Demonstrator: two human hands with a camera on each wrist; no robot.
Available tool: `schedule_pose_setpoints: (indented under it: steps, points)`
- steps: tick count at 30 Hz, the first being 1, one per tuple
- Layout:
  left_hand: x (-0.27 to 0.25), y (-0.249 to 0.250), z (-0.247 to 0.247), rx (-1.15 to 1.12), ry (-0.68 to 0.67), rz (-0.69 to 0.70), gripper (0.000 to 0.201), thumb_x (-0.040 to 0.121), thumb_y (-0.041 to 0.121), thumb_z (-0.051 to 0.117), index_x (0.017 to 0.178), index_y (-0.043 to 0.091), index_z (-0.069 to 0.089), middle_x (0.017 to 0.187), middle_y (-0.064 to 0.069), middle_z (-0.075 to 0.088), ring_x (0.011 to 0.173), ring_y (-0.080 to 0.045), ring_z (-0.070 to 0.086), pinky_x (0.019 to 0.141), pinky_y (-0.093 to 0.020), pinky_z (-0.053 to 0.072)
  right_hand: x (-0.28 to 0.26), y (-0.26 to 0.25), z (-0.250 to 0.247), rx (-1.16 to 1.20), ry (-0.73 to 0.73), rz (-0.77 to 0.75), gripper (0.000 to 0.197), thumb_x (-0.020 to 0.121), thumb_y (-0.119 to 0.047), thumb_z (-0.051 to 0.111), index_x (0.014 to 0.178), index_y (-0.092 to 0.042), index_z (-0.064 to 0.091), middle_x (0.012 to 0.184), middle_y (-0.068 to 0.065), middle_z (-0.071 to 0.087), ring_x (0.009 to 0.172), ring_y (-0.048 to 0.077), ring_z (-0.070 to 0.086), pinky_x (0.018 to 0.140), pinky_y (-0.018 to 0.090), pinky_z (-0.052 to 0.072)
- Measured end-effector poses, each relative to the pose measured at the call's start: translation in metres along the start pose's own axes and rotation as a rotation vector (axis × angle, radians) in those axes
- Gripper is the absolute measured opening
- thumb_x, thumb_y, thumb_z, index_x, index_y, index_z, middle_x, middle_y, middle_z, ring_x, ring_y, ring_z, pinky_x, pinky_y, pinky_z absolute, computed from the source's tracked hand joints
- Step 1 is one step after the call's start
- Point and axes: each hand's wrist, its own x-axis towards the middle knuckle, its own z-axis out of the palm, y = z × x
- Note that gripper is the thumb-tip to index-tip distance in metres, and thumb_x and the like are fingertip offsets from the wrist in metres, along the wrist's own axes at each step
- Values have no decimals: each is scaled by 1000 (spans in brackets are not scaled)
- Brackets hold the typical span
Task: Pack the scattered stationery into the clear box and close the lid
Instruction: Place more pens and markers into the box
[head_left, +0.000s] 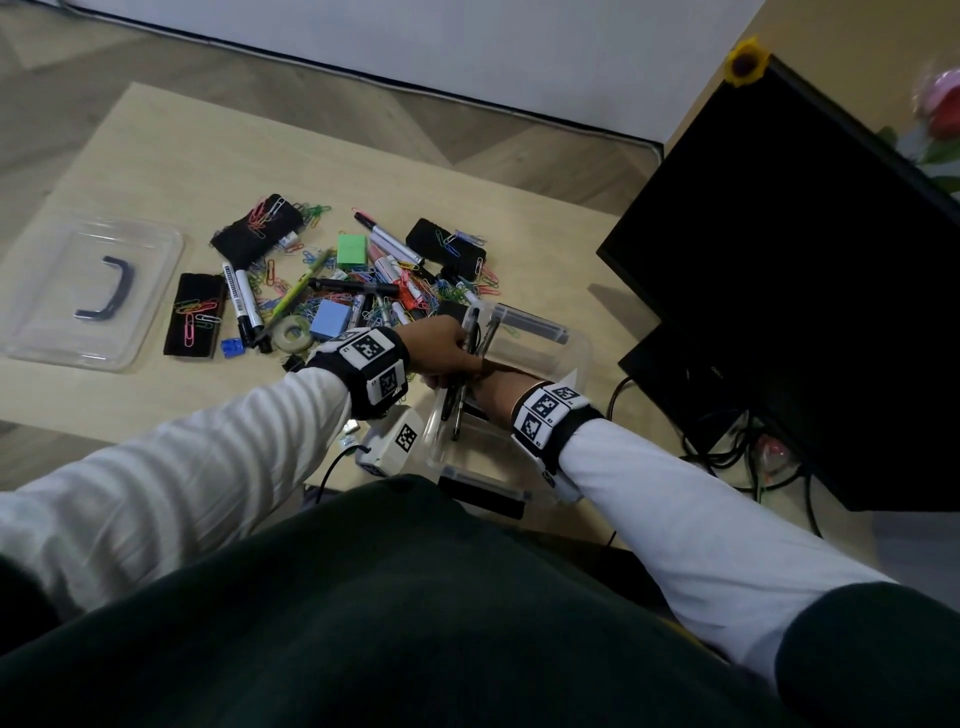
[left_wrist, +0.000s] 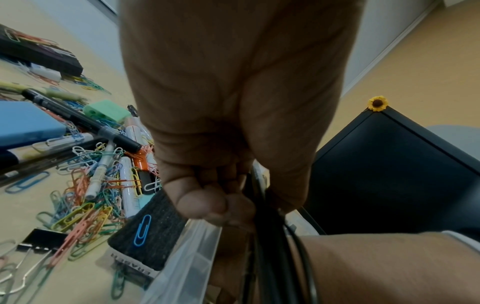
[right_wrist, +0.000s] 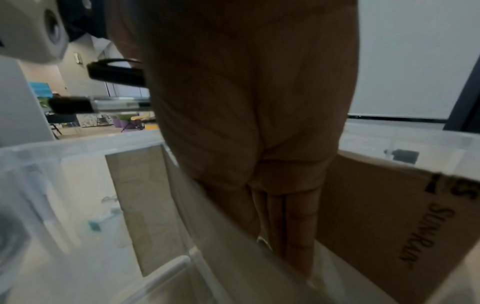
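While the left hand (head_left: 444, 349) reaches over the rim of the clear box (head_left: 574, 358), its fingers are curled round a bundle of pens (head_left: 462, 379), which hang slanted down into the box's open top. The right hand (right_wrist: 259, 144) is inside the box, fingers (right_wrist: 301, 226) straight and together, pointing down along the inner wall (whether they touch anything beneath is hidden). On the wooden table (head_left: 156, 156), the box sits at about five o'clock from the heap of stationery. Its lid (head_left: 91, 296), with a dark handle, lies flat at nine o'clock from that heap, well apart from the box. Within the heap are coloured paper clips (head_left: 291, 291), markers (head_left: 244, 301), three black erasers, one at (head_left: 195, 322), a green block (head_left: 352, 250), a blue block (head_left: 331, 318) and a tape roll (head_left: 292, 332). At three o'clock of the box stands a black monitor (head_left: 805, 260).
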Motion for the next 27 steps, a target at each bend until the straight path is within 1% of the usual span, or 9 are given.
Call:
schedule_pose_setpoints:
  steps: [4, 10, 13, 15, 17, 19, 21, 24, 27]
  points:
    - [0, 0, 0, -4, 1, 4, 53, 87, 43, 64, 97, -9, 65, 85, -25, 71, 58, -24, 61, 58, -27, 52, 2, 5, 1, -158, -105, -54, 39, 106, -18, 38, 140, -3, 52, 144, 16, 52, 132, 30, 49, 113, 36, 33]
    - [0, 0, 1, -19, 0, 4, 42, 90, 35, 64, 97, -6, 66, 86, -24, 71, 55, -21, 60, 54, -26, 52, -6, 5, -2, -92, -193, -26, 45, 102, -12, 48, 145, -2, 45, 147, 14, 48, 133, 29, 49, 111, 36, 36]
    - [0, -1, 2, -6, 13, 3, 38, 91, 31, 63, 96, -7, 66, 82, -22, 71, 53, -20, 60, 53, -25, 52, -21, 7, -13, -95, -193, -67, 35, 101, -13, 46, 134, -2, 55, 134, 15, 58, 120, 31, 56, 95, 32, 41]
    - [0, -1, 2, 0, 14, 0, 38, 92, 31, 63, 96, -7, 66, 80, -20, 71, 52, -19, 61, 51, -23, 51, -35, 9, -27, -117, -181, -104, 30, 101, -16, 48, 126, -3, 58, 122, 13, 62, 105, 31, 58, 81, 31, 40]
    - [0, -1, 1, 6, 15, 4, 37, 92, 32, 63, 94, -4, 66, 81, -20, 72, 54, -20, 62, 51, -22, 52, -49, 14, -41, -62, -132, -115, 21, 99, -21, 53, 113, -8, 62, 103, 8, 63, 89, 27, 57, 73, 30, 40]
    - [1, -1, 1, 1, 20, 13, 32, 93, 30, 62, 92, -2, 64, 80, -18, 71, 54, -19, 63, 51, -23, 52, -59, 22, -52, 93, -90, -130, 17, 99, -23, 53, 104, -11, 65, 93, 5, 66, 86, 28, 62, 71, 34, 47]
    - [0, -1, 1, -15, 14, 25, 28, 94, 28, 61, 91, 0, 62, 76, -15, 70, 52, -16, 63, 50, -22, 53, -67, 31, -58, 376, -44, -124, 25, 103, -21, 48, 106, -6, 68, 95, 9, 72, 84, 27, 70, 76, 40, 56]
    - [-1, -2, 2, -47, -11, 48, 29, 94, 27, 60, 97, -2, 62, 80, -16, 70, 57, -18, 65, 56, -25, 56, -78, 37, -60, 925, 102, -102, 29, 106, -22, 43, 112, -1, 61, 90, 12, 69, 68, 20, 68, 59, 29, 55]
    - [-3, 0, 0, -61, -13, 78, 32, 94, 28, 59, 102, -3, 61, 89, -19, 71, 71, -28, 68, 70, -38, 57, -82, 37, -60, 1199, 242, -103, 28, 104, -24, 49, 115, -1, 60, 89, 11, 68, 66, 18, 66, 52, 24, 48]
